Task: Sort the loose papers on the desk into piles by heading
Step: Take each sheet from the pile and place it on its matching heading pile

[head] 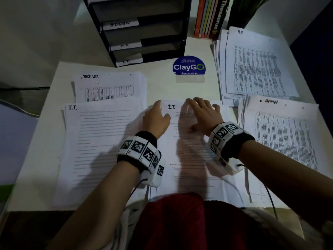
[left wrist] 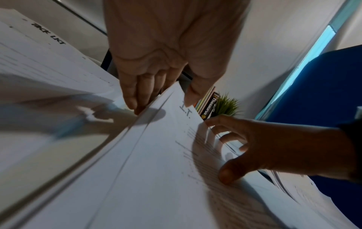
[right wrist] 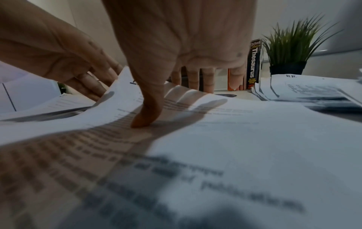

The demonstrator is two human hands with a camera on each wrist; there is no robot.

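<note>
A loose sheet headed I.T. [head: 182, 147] lies in the middle of the desk, on top of other loose papers. My left hand [head: 162, 110] pinches its top left corner, thumb on top by the heading and fingers [left wrist: 133, 99] underneath. My right hand [head: 196, 116] holds the top edge, its thumb [right wrist: 145, 120] pressing on the print and the fingers reaching over the far edge. The sheet [right wrist: 215, 139] bows upward between them. Sorted piles lie around: I.T. [head: 100, 141] at left, TASK LIST [head: 108, 85] behind it, H.R. [head: 255, 65] at back right, ADMIN [head: 281, 132] at right.
A black stacked tray organiser [head: 144, 33] with labels ADMIN, H.R. and I.T. stands at the back. A blue ClayGo sign [head: 189, 67] stands beside it. Upright books [head: 210, 17] and a potted plant [right wrist: 290, 46] fill the back right corner.
</note>
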